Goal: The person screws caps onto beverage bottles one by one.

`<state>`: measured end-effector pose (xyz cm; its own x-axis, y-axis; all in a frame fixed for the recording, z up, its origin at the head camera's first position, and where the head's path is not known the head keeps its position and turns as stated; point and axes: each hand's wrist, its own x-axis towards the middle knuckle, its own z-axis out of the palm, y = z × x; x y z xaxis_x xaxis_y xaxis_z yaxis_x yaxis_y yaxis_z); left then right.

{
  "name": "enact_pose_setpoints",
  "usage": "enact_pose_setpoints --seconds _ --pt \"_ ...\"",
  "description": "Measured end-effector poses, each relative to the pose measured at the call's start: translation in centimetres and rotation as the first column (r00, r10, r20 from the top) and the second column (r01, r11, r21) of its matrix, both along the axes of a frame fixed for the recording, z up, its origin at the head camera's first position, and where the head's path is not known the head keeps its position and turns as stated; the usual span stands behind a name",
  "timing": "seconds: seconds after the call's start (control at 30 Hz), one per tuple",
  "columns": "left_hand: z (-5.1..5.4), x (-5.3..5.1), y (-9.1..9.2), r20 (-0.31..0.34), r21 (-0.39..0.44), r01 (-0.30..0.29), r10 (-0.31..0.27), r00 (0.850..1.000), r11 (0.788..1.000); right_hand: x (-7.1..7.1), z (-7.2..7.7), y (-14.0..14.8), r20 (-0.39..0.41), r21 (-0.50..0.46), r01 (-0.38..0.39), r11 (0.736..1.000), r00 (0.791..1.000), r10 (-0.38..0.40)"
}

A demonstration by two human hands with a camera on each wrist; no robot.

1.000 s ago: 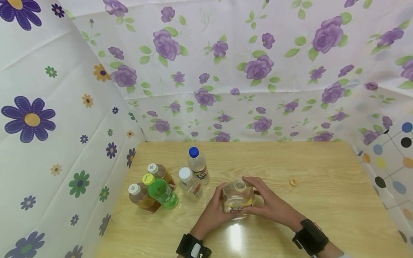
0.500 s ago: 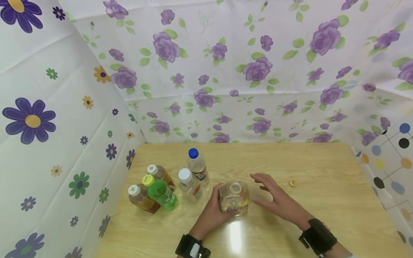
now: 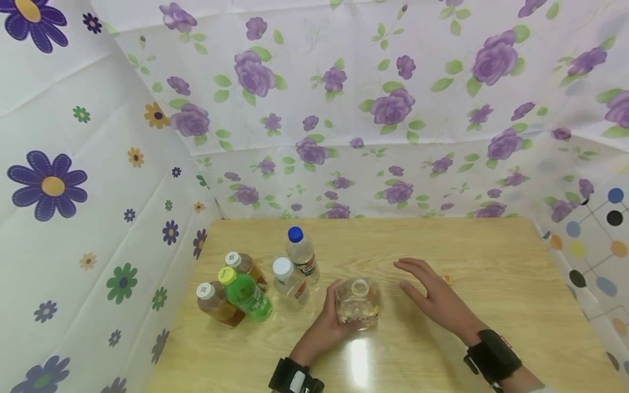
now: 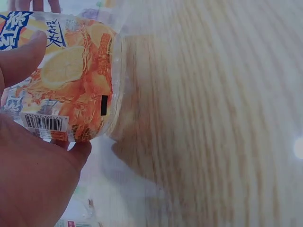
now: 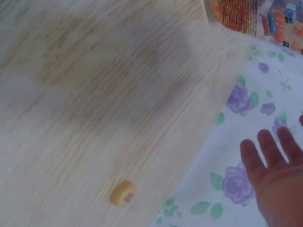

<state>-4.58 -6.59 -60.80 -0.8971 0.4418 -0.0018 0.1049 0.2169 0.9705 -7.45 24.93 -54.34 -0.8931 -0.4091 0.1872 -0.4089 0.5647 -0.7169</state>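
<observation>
My left hand [image 3: 328, 322] grips a large clear bottle [image 3: 357, 303] from its left side, the thumb across the front. The bottle stands upright on the table, and its clear round neck shows no cap. In the left wrist view its label [image 4: 75, 71] is orange, with citrus slices and a barcode. To the right of the bottle, my right hand [image 3: 437, 300] hovers apart from it, fingers extended and holding nothing. Beside that hand lies a small yellow-orange piece like a bottle cap [image 5: 123, 193], partly covered by the hand in the head view.
Left of the bottle stand a white-capped clear bottle [image 3: 291, 284] and a blue-capped one [image 3: 302, 252]. Farther left are a green bottle with a yellow cap [image 3: 244, 293] and two white-capped brown drink bottles [image 3: 218, 305]. Floral sheets [image 3: 314, 109] wall the wooden table [image 3: 491, 245].
My right hand has let go of the large bottle and moved away to the right, its fingers straightening. The bottle has shifted slightly left, still held by my left hand.
</observation>
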Motion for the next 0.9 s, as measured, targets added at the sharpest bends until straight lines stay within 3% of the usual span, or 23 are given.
enact_pose_setpoints --seconds 0.23,0.4,0.6,0.9 --pt "-0.5 0.1 0.0 -0.001 0.038 -0.005 0.005 1.0 0.999 -0.7 -0.3 1.7 -0.04 0.063 0.068 0.996 0.997 -0.066" --pt "-0.5 0.1 0.2 0.007 0.059 -0.007 0.007 1.0 0.998 -1.5 -0.7 3.5 0.004 0.086 0.104 0.991 0.994 -0.105" --pt "-0.5 0.3 0.3 0.044 0.042 -0.029 0.027 0.999 0.999 -2.7 -2.1 5.8 0.06 0.153 0.151 0.977 0.985 -0.162" --pt "-0.8 0.1 0.3 0.037 0.07 -0.026 0.023 0.999 0.997 -3.8 -4.0 7.1 0.047 0.242 0.172 0.955 0.981 -0.188"
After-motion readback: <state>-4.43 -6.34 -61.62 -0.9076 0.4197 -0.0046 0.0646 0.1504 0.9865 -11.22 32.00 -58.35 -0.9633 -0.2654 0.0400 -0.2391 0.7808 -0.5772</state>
